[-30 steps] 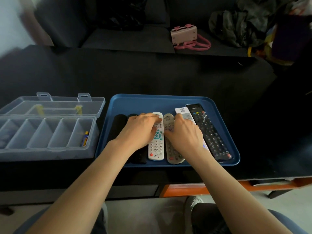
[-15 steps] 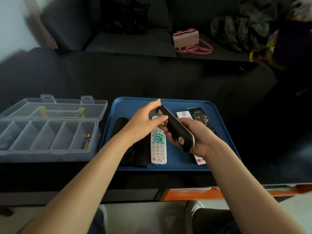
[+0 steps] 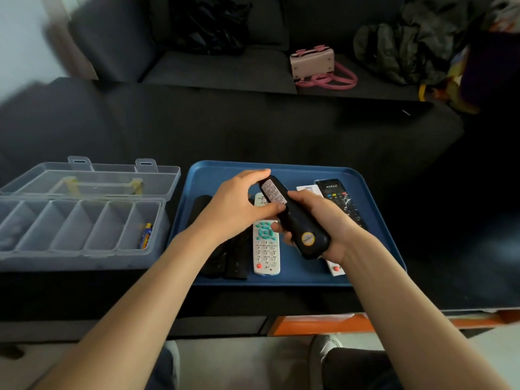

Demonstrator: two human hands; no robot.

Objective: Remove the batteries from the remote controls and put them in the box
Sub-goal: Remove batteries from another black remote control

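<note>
The dark remote (image 3: pixel 295 220) is off the tray (image 3: pixel 281 171) now, flipped back-side up and held above the tray's middle; one second ago it lay face up in the row with both hands on it. Half a second ago it was already lifted; since then the left thumb has come down onto its label end. Right hand (image 3: pixel 327 223) is curled around the remote's lower body from underneath. Left hand (image 3: pixel 239 204) pinches the far end, thumb on the white label, fingers arched over the tip. Likely meaning: the battery cover is about to be slid off. No cover is off yet and no batteries are exposed.

Counts, relative to the tray:
- Remotes: six seen. One in the hands; five on the tray: two black ones (image 3: pixel 225 257) at its left under the left forearm, a white one with teal buttons (image 3: pixel 266 249) in the middle, a white one (image 3: pixel 308 190) mostly hidden by the right hand, and a black one (image 3: pixel 340 198) at the right.
- Box (image 3: pixel 84 220): one, clear plastic, lid open, on the counter (image 3: pixel 253 130) just left of the tray, six compartments.
- Batteries: one clearly seen (image 3: pixel 146 236), in the compartment nearest the tray; possibly a second behind it, cannot tell.

Behind the counter sits a sofa with a pink bag (image 3: pixel 318 66).
</note>
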